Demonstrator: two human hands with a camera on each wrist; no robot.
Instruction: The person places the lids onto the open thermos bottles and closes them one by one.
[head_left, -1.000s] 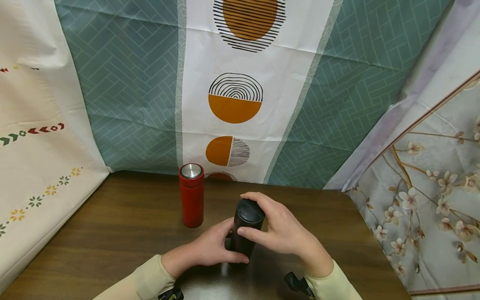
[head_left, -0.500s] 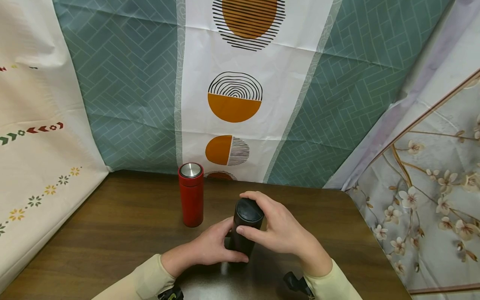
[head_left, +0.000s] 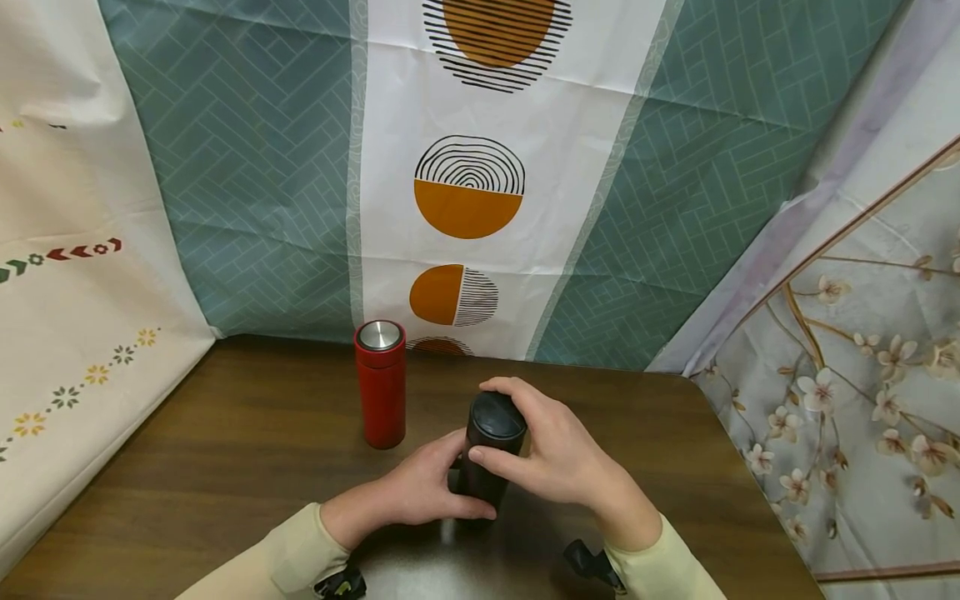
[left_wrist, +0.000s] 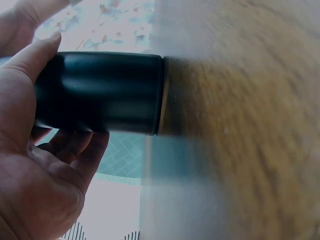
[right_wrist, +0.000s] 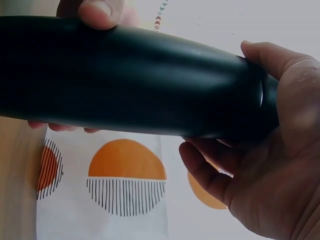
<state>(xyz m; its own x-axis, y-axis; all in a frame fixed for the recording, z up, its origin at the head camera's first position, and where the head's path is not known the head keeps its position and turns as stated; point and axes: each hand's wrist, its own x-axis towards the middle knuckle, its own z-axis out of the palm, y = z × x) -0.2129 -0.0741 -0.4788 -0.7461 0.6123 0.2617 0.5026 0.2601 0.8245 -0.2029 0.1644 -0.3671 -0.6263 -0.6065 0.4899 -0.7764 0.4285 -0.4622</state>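
Note:
A black thermos (head_left: 480, 480) stands upright on the wooden table in front of me, its base against the wood in the left wrist view. My left hand (head_left: 422, 485) grips the lower body, thumb on the near side and fingers behind it. Around the thermos lid (head_left: 497, 415) the thumb and fingers of my right hand (head_left: 557, 443) are curled from the right. A thin seam below the lid shows in the right wrist view, where the right hand (right_wrist: 295, 145) holds that end. To the left and farther back stands a red thermos (head_left: 382, 392) with a silver-topped lid, untouched.
The brown wooden table (head_left: 247, 433) runs back to a green and white patterned cloth (head_left: 262, 167). A cream cloth (head_left: 67, 292) hangs at the left and a floral cloth (head_left: 855, 433) at the right. Dark straps sit at both wrists.
The head view has tipped slightly, so everything sits a little higher or lower in the picture. Both hands keep the same hold on the black thermos; no turning of the lid is visible.

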